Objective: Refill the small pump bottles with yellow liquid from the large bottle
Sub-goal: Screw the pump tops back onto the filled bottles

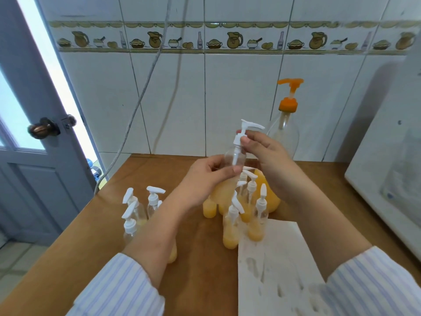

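A small clear plastic pump bottle [235, 157], empty by the look of it, is held up above the brown wooden bench [159, 169], just in front of the tall clear bottle with the orange pump [286, 124] at the wall. Its body is gripped by the left hand [209, 176], fingers curled round it, while the white pump collar [238, 139] is pinched by the fingertips of the right hand [271, 156]; both grips are clenched on this one bottle. Unscrewing or screwing is judged to be in hand; which cannot be told. The bottle should handle light and thin-walled, so the body is best held gently and the turning done at the ribbed collar, not the nozzle. Below, filled yellow bottles [230, 231] are clustered beside a white paper towel [273, 258], with clear ones [139, 215] standing left.
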